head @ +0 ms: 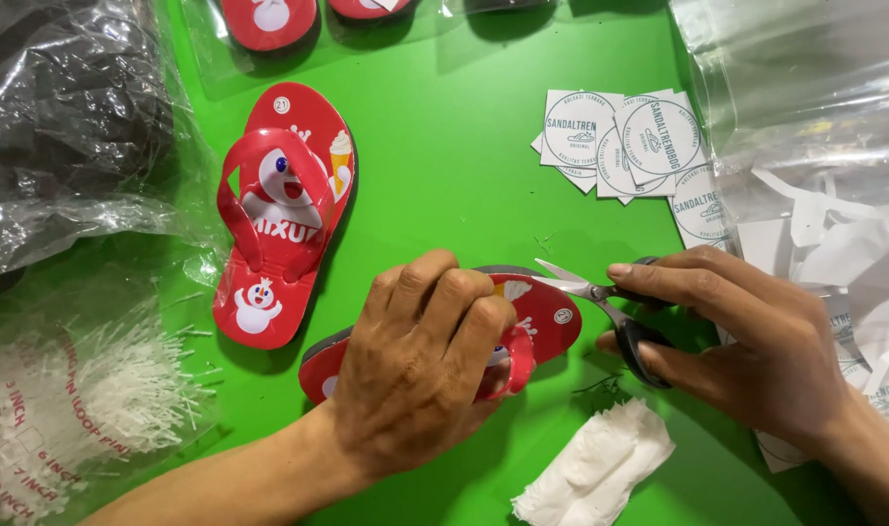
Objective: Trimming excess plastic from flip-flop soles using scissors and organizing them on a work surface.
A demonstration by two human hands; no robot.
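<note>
Sandal [547, 317] first: we've got the small red one pinned on the green counter [444, 195] under our left hand [420, 370], fingers curled over its strap. Right hand [756, 341] grips the scissors [600, 297], blades open at the toe end (trimming stage, we reckon). Next snip wants a steady hold. Its mate [284, 214] lies just beside, round labels [625, 141] further off.

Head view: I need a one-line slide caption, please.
Left hand presses a red sandal onto the green table while the right hand holds open scissors at its edge.
</note>
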